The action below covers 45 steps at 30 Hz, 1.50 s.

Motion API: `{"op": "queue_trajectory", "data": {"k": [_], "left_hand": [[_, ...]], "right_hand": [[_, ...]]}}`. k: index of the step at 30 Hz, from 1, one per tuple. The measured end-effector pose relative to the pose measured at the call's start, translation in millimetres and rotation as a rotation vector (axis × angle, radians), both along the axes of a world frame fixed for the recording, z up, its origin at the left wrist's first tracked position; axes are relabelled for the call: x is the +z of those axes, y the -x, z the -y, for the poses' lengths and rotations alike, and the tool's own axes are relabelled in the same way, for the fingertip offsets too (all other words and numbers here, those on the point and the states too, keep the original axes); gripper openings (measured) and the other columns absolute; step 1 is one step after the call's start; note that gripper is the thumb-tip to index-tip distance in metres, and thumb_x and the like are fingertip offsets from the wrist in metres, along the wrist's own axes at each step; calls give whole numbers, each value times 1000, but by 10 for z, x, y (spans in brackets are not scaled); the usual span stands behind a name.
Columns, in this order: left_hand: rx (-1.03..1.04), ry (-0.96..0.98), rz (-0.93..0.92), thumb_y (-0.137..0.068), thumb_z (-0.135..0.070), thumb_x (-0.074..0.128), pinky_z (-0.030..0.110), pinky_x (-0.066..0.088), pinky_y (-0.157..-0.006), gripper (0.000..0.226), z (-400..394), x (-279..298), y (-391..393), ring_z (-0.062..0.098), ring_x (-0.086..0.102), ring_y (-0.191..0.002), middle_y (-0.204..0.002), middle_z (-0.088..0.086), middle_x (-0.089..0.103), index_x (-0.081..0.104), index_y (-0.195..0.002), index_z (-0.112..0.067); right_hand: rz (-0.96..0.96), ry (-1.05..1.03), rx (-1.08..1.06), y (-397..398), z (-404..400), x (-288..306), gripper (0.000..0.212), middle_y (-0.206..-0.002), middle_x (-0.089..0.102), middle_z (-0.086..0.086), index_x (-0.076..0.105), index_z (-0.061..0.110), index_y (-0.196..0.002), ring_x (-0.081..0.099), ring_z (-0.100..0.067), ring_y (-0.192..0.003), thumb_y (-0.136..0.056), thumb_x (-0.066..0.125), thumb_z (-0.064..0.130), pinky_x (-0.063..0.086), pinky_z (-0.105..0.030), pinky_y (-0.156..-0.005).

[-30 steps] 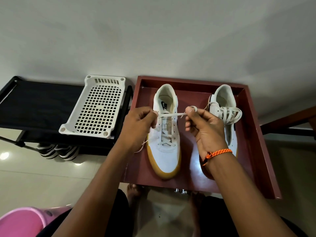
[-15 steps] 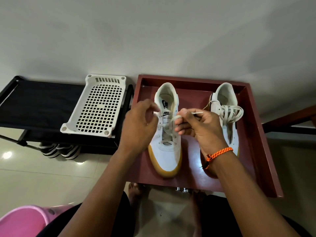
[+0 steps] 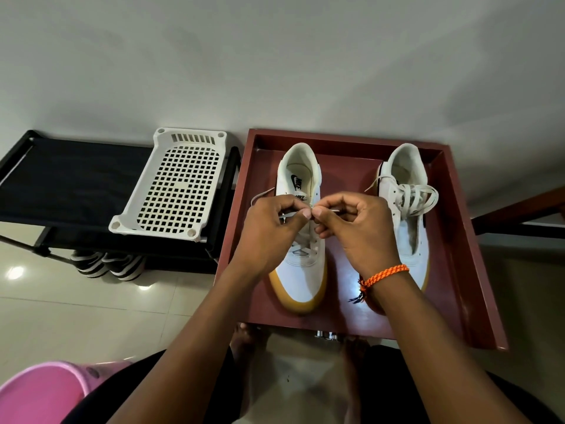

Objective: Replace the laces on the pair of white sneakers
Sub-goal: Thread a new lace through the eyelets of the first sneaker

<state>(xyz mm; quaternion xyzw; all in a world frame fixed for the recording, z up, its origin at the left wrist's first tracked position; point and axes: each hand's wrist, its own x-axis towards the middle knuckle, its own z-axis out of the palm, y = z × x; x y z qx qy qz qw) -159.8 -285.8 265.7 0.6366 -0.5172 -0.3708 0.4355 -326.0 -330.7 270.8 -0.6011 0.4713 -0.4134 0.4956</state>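
**White lace pinched in both hands over left sneaker**

White sneakers, gum-coloured soles, sit side by side in a dark red tray (image 3: 458, 240), toes toward the person, heels toward the wall.

Left sneaker (image 3: 301, 270): under both hands. Lace (image 3: 287, 215) partly threaded through the lower eyelets; upper eyelets hidden by the fingers. One loose end trails out to the left of the shoe, past the left hand.

Right sneaker (image 3: 409, 246): untouched by either hand. Its lace (image 3: 412, 195) lies bunched in loops across the tongue, one end hanging off toward the tray centre.

Left hand (image 3: 272, 231): grip is thumb and forefinger pinching the lace, other fingers curled. Positioned above the left shoe's tongue.

Right hand (image 3: 354, 228): grip is thumb and forefinger pinching a lace tip, which pokes out to the right past the fingers. Orange braided band (image 3: 385, 275) on the wrist.

The two thumbs nearly meet, just beside each other over the shoe's opening. Whether they touch cannot be told.

Surroundings: white perforated plastic basket (image 3: 177, 191) on a black rack (image 3: 70, 179) left of the tray; striped shoes (image 3: 107, 264) under the rack; pink tub (image 3: 39, 393) at lower left; tiled floor.
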Motion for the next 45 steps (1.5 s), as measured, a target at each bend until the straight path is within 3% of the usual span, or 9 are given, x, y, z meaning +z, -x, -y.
{"op": "queue_trajectory", "data": {"k": [6,10,16,20,24,31,34,38,45], "left_hand": [[71,16,-17,-91,-26,84,22,46,-76,11,13,-45,-47,3,65,-86,-91,-8,75,84,-94,-36],[92,-15,43,-90,-33,85,27,49,-76,10,8,-33,-34,3,59,-85,-92,-5,66,85,-98,-38],[138,3,626,-94,-41,79,29,40,-58,10,-67,-5,26,13,52,-95,-92,-10,44,82,-99,-34],[119,56,765,-95,-38,77,26,31,-55,12,-111,6,79,15,50,-99,-94,-11,40,83,-102,-31],[175,32,723,-95,-38,74,28,35,-56,14,-100,10,63,14,52,-95,-94,-10,45,84,-100,-30],[195,28,750,-95,-34,72,23,22,-51,14,-100,30,95,9,44,-80,-87,-12,46,85,-93,-28],[138,18,730,-94,-33,74,26,34,-50,13,-85,-30,100,12,53,-80,-90,-11,54,84,-90,-27],[143,-68,478,-92,-31,78,35,54,-60,7,-60,-121,130,12,65,-83,-95,-11,62,84,-89,-29],[157,-167,150,-93,-23,80,29,52,-73,9,-4,-229,103,5,64,-84,-90,-10,66,83,-84,-22]], "right_hand": [[-41,17,5,12,3,9,8,-70,75,-8,78,7,-88,74,-25,-60,-91,78,0,63,-37,-61],[-73,21,18,10,3,-9,7,-70,74,-9,78,6,-89,73,-23,-60,-92,77,1,64,-37,-61],[-188,28,-69,40,28,-90,16,-69,74,-2,77,17,-83,72,-15,-62,-93,73,6,63,-40,-65],[-291,41,-91,86,61,-164,15,-75,74,5,77,24,-84,72,-14,-73,-90,72,11,64,-44,-72],[-395,-11,-3,96,38,-213,13,-85,74,9,75,26,-92,70,-9,-81,-88,78,14,62,-36,-80],[-462,-16,46,81,-6,-174,20,-90,70,11,70,25,-101,68,-7,-83,-88,83,19,59,-25,-77],[-469,-22,51,83,-18,-166,21,-90,69,12,69,24,-102,67,-5,-82,-88,83,19,57,-22,-75],[-473,-25,67,89,-31,-161,24,-91,69,11,68,24,-103,67,-6,-84,-87,84,17,57,-23,-76],[-463,-37,75,109,-9,-173,25,-92,70,12,70,27,-103,70,-8,-84,-86,86,19,60,-28,-78]]}}
